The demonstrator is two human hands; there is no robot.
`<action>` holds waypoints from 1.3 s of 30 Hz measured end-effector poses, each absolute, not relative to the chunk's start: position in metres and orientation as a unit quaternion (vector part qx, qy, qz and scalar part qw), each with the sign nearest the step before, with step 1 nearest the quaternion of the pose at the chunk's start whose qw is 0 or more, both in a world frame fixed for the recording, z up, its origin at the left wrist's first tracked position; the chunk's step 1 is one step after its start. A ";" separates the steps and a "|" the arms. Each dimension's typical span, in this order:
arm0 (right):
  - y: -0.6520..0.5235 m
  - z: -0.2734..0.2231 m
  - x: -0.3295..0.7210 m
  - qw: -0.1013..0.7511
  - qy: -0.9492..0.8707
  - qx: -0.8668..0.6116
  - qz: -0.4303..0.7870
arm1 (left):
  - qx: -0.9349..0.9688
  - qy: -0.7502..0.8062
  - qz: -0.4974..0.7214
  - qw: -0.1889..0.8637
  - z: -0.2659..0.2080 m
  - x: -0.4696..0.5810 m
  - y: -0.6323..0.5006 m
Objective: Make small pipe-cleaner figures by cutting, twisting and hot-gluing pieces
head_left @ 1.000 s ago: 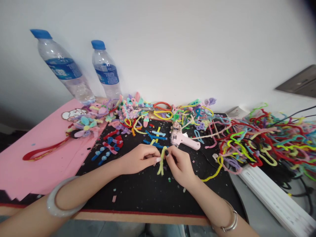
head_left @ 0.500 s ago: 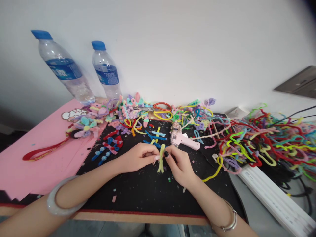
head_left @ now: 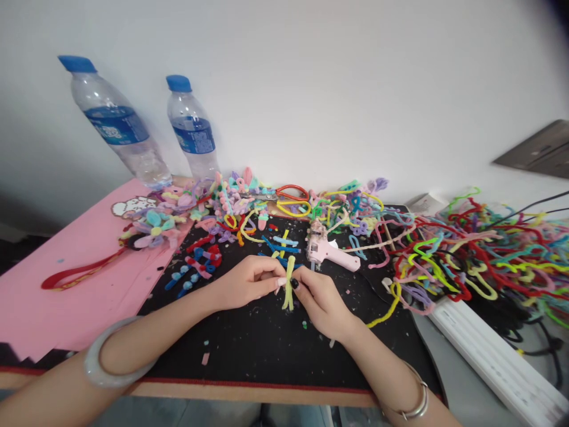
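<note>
A pale yellow pipe cleaner piece (head_left: pixel 290 265), folded or bundled with two ends spread at the bottom, stands between my hands over the black mat (head_left: pixel 249 350). My left hand (head_left: pixel 249 283) pinches its middle between thumb and fingers. From the other side, the thumb and index finger of my right hand (head_left: pixel 326 301) close on the same piece. Just beyond my fingertips lie short blue pipe cleaner pieces (head_left: pixel 284 242) with yellow ones among them. A pink glue gun (head_left: pixel 340 257) rests behind my right hand.
Orange-and-yellow-handled scissors (head_left: pixel 293 207) lie in a heap of pipe cleaner shapes (head_left: pixel 233 198) along the wall. Two water bottles (head_left: pixel 118 124) stand back left by pink paper (head_left: pixel 66 284). Tangled pipe cleaners (head_left: pixel 466 249) and a white power strip (head_left: pixel 493 356) are on the right.
The yellow piece has shifted slightly left, and its lower ends now spread a little wider. My right fingertips have moved slightly left and down against it.
</note>
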State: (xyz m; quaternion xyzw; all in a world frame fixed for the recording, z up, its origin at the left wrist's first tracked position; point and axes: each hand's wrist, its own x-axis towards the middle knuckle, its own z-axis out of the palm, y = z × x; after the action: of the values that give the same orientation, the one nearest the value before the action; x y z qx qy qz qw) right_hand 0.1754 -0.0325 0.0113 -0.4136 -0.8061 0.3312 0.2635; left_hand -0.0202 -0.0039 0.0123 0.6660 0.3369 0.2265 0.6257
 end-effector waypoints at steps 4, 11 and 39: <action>-0.032 0.011 0.175 0.265 -0.804 -0.411 0.338 | 0.673 0.343 0.223 0.616 0.012 -0.020 -0.004; -0.033 0.011 0.173 0.277 -0.802 -0.411 0.332 | 0.674 0.343 0.216 0.618 0.012 -0.019 -0.005; -0.032 0.011 0.172 0.276 -0.796 -0.402 0.358 | 0.758 0.335 0.239 0.506 0.011 -0.018 -0.006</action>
State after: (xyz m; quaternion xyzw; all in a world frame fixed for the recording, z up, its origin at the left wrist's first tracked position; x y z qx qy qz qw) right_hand 0.1722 -0.0325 0.0106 -0.4019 -0.7964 0.3580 0.2759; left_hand -0.0183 -0.0065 0.0113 0.7582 0.3350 0.2394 0.5056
